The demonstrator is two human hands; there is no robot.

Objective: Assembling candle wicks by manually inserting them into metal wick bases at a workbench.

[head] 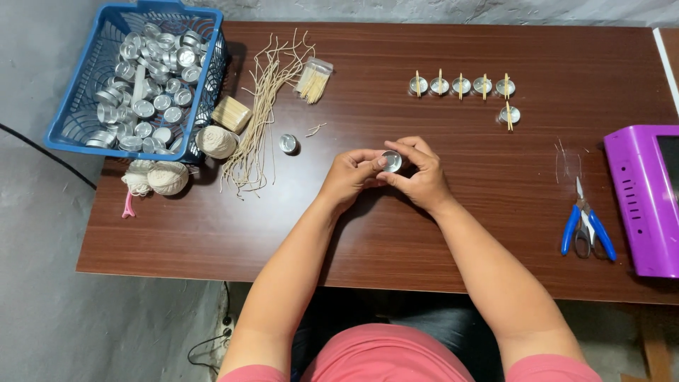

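My left hand [351, 175] and my right hand [419, 172] meet over the middle of the brown table [453, 233], both pinching one small round metal cup [391, 161]. Another empty metal cup [288, 143] lies on the table to the left of my hands. At the far side stands a row of several metal cups [461, 85] with thin wooden sticks laid across them, and one more such cup [508, 114] sits just below the row's right end.
A blue basket [71, 113] holding several metal cups stands at the back left. Beside it lie pale wick strands [262, 120], a bag of wooden sticks [313, 80], twine balls [167, 177] and a wooden block [231, 113]. Blue-handled scissors [586, 230] and a purple device [640, 198] sit right.
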